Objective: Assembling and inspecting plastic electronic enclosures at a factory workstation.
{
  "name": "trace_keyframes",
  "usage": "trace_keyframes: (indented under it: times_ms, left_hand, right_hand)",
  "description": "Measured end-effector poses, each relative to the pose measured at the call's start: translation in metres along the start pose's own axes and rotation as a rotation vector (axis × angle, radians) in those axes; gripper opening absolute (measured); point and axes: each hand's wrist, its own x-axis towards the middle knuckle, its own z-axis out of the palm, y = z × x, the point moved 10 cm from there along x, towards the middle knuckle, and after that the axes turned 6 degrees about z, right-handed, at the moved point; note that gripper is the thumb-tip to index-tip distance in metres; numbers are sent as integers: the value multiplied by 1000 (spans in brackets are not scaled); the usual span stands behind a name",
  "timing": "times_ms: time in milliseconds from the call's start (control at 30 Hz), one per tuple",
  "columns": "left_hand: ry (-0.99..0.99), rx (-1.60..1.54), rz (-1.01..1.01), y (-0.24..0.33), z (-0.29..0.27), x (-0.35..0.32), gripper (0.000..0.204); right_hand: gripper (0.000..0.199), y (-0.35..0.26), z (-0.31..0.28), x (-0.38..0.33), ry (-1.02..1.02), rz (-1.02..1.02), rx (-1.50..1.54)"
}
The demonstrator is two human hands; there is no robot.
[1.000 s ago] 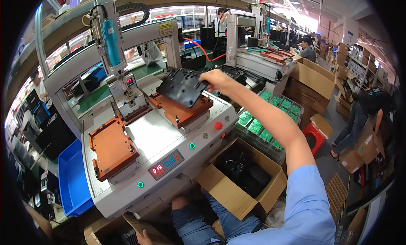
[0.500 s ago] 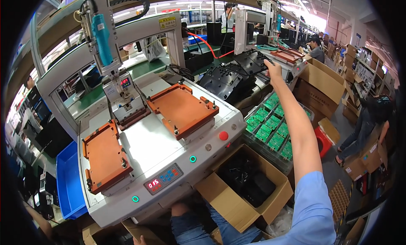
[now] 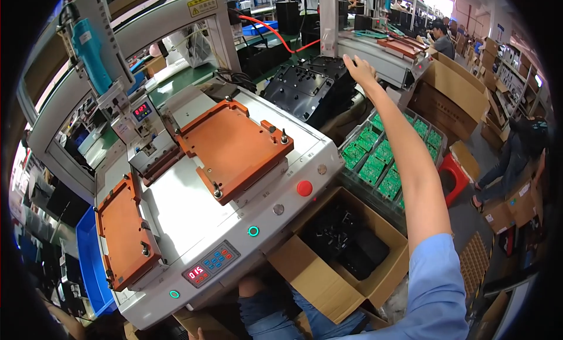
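My right hand (image 3: 361, 70) is stretched out to the far side, at the right edge of a pile of black plastic panels (image 3: 299, 92). Its fingers look extended and apart, with nothing plainly gripped. Only a fingertip or so of my left hand (image 3: 200, 334) shows at the lower edge, by a cardboard flap (image 3: 206, 323); its other fingers are hidden. Before me stands a white screwdriving machine (image 3: 193, 220) with two orange-brown fixtures, the right one (image 3: 234, 146) and the left one (image 3: 126, 234), neither holding a panel. A teal electric screwdriver (image 3: 91, 55) hangs above them.
Green circuit boards (image 3: 372, 167) lie in a tray under my right forearm. An open carton (image 3: 390, 275) of black parts sits near my lap. At left is a blue bin (image 3: 91, 264). A large carton (image 3: 451, 99) and a red stool (image 3: 451, 184) stand at right. People work farther off.
The black panel my right hand gripped now sits lower, by the pile, and the fingers have loosened from it. The view has shifted, so the machine appears farther left.
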Motion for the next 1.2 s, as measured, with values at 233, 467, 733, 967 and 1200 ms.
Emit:
trace_keyframes:
  times_ms: [233,467,733,967,1200]
  left_hand:
    - [-38,69,-7,23,8,12,44]
    - [-63,-217,-12,-40,14,11,40]
    - [104,-503,-414,3,6,-16,42]
    - [34,-873,-412,-33,21,-20,46]
    - [354,-158,-275,-67,-10,-13,84]
  right_hand:
    - [34,-25,-70,-169,441,-550,206]
    - [9,-1,-29,-426,-153,-683,332]
    - [24,-12,78,-614,-611,-845,75]
    - [27,-12,108,-649,-612,-975,-102]
    - [22,-23,108,-646,-630,-979,-58]
